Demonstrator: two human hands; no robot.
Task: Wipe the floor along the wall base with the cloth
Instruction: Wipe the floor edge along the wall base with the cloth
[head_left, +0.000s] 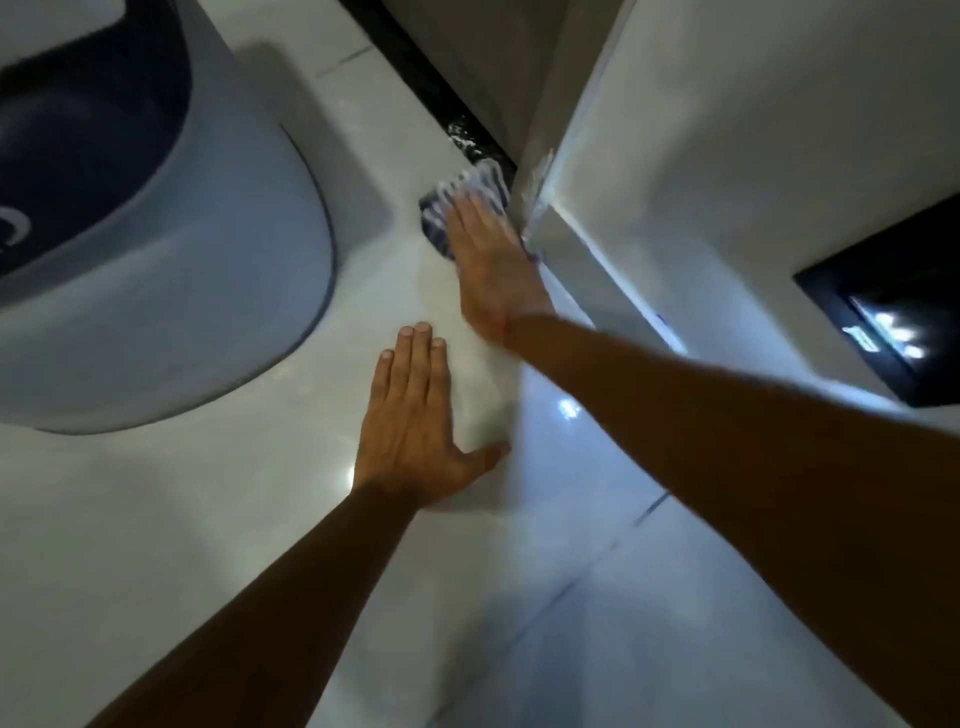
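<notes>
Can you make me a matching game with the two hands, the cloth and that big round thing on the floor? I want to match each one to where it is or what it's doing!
Things:
1. left hand
2. right hand
3. cloth
4. big round white and dark blue thing

Places or states:
A. striped, squashed under a palm at the wall corner
B. standing on the floor at the left
C. flat on the bare floor tiles, holding nothing
D. pressing down on the cloth beside the wall

Pairs: 1-C, 2-D, 3-A, 4-B
</notes>
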